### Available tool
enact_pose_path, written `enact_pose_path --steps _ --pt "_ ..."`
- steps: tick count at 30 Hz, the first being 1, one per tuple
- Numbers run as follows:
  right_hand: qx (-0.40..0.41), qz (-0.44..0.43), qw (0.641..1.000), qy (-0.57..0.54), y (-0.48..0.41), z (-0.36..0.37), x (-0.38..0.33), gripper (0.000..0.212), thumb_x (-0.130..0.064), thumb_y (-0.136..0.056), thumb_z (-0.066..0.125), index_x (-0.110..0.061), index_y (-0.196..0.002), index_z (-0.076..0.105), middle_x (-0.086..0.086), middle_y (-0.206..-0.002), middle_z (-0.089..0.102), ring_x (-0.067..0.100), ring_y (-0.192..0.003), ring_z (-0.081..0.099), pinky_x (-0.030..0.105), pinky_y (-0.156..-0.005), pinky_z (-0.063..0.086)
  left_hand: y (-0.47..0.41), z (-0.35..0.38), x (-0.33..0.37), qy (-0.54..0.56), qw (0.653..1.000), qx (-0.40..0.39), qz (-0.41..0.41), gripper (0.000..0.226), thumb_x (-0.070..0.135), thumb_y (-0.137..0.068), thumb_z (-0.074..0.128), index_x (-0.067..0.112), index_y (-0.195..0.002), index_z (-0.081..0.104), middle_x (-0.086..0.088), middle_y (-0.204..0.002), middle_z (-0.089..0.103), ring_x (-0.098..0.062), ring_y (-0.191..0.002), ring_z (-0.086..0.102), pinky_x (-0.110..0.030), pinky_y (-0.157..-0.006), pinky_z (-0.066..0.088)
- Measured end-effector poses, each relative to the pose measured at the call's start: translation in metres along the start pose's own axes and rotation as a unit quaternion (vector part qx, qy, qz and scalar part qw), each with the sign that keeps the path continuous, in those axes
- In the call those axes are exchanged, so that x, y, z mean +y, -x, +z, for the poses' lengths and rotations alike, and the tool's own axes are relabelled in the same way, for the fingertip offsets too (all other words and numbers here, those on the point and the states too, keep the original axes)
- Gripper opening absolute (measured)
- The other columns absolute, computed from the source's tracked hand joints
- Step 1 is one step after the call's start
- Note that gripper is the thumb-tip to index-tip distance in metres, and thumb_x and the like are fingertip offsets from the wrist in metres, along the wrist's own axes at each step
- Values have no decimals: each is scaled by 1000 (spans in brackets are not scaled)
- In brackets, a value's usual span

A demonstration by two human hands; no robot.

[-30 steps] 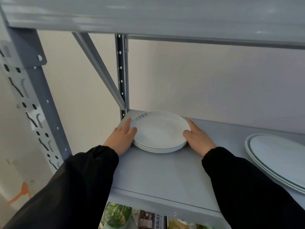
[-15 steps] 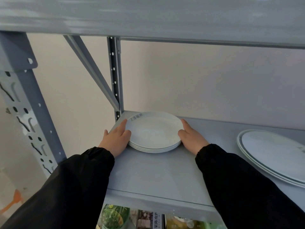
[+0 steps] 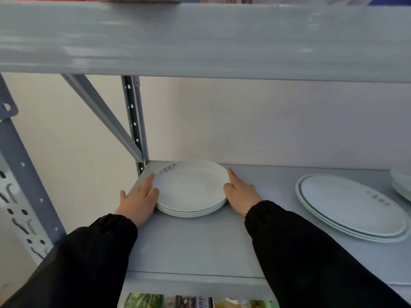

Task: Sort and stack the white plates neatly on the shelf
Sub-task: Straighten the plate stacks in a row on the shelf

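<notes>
A stack of small round white plates [image 3: 191,188] rests flat in the back left corner of the grey shelf [image 3: 200,247]. My left hand [image 3: 140,201] presses against the stack's left rim, fingers curled around the edge. My right hand [image 3: 241,193] lies against its right rim, index finger stretched along it. Both hands clasp the stack between them. Faint grey lettering marks the top plate's far rim. To the right lies a second stack of larger white oval plates [image 3: 351,207].
The grey beam of the upper shelf [image 3: 200,41] hangs low overhead. A perforated upright and diagonal brace [image 3: 133,121] stand behind the stack on the left. More white dishes [image 3: 402,183] peek in at the right edge. Packaged goods [image 3: 178,302] sit on the level below.
The stack and both hands have slid slightly left and back toward the shelf's corner. The view has tilted, showing more of the upper beam and the right-hand plates.
</notes>
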State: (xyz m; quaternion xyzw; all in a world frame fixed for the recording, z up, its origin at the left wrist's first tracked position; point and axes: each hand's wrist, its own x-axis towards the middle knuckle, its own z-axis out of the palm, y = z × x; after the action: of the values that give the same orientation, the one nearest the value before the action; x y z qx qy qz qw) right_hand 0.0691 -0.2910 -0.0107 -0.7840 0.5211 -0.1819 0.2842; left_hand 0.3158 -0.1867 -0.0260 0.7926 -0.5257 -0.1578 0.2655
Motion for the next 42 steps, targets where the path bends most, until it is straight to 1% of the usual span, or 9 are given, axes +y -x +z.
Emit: enact_pose_path --steps 6,10,15,20,24,30,34,37,42 --pt "-17 -1 1000 18 11 -5 10 62 -27 -97 22 -25 -155 1 9 -151 39 29 -137 34 45 -120 4 14 2 12 0 1000 1 -16 57 25 -100 21 30 -155 12 -2 -155 33 -22 -145 20 -47 -118 -10" --pt "-32 -7 999 30 27 -20 23 62 -28 -97 22 -25 -155 0 8 -153 36 29 -139 32 45 -120 5 35 10 30 -1 1000 1 -19 56 26 -101 21 29 -156 11 -4 -158 27 -23 -148 10 -46 -118 -9" --pt "-44 -10 998 42 56 -41 51 63 -31 -97 22 -25 -155 -2 7 -157 30 29 -141 29 45 -119 8 51 30 42 4 1000 -5 -17 56 27 -101 21 33 -155 11 -7 -154 33 -21 -146 20 -46 -118 -9" --pt "-43 -23 998 41 76 -56 83 68 -41 -91 23 -30 -154 1 9 -152 37 32 -135 36 49 -114 24 82 46 65 37 999 1 1 55 29 -100 23 35 -154 13 -7 -153 35 -22 -145 21 -43 -119 -8" --pt "-27 -55 998 29 89 -55 100 71 -47 -86 21 -28 -153 8 7 -148 42 29 -131 42 49 -111 30 99 50 73 39 998 30 30 53 32 -100 25 36 -153 20 -9 -142 44 -23 -139 27 -44 -119 3" --pt "18 -91 996 18 94 -54 102 65 -45 -83 23 -26 -146 22 9 -132 57 32 -109 55 47 -97 42 101 51 67 41 994 81 60 55 43 -85 27 35 -138 42 -6 -113 56 -25 -114 44 -48 -107 29" --pt "17 -88 996 -1 96 -56 101 65 -49 -79 25 -31 -141 26 5 -131 57 33 -108 54 46 -93 46 99 54 67 30 996 67 57 57 43 -86 25 36 -142 37 -3 -117 47 -24 -124 37 -41 -106 27" --pt "15 -83 996 -11 101 -59 99 58 -48 -80 28 -33 -136 31 1 -125 60 30 -102 56 45 -89 48 96 55 63 49 996 54 49 59 45 -86 25 39 -144 34 -8 -133 47 -22 -134 29 -39 -109 24" --pt "26 -81 996 -8 107 -63 94 48 -49 -85 33 -34 -131 34 0 -112 63 25 -95 59 44 -85 50 95 52 60 70 995 43 56 61 47 -85 26 39 -144 34 -3 -138 47 -18 -133 27 -38 -111 23"
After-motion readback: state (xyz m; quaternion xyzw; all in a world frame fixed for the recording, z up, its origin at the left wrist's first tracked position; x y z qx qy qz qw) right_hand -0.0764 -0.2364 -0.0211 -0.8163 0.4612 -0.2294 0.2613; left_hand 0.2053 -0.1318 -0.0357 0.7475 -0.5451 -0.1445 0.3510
